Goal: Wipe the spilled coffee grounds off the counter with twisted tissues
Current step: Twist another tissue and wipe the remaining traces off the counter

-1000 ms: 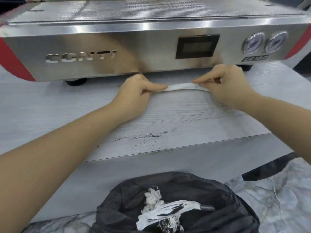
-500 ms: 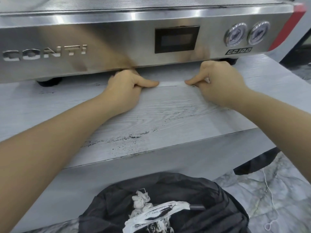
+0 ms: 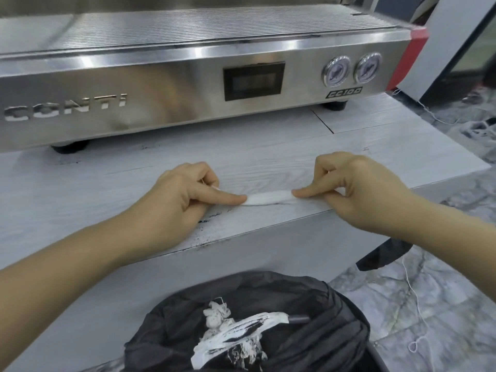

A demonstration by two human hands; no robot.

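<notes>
A white twisted tissue (image 3: 268, 197) is pinched at each end by the left hand (image 3: 185, 196) and right hand (image 3: 354, 189), pressed flat near the pale wood-grain counter (image 3: 349, 157) edge. Dark coffee grounds (image 3: 212, 217) remain along the near edge; wiping is judged unfinished.

Bare forearms (image 3: 80, 267), no sleeves

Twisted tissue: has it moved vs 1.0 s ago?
Yes. The twisted tissue, stretched between left hand and right hand, has been dragged away from the espresso machine toward the counter's front edge.
</notes>
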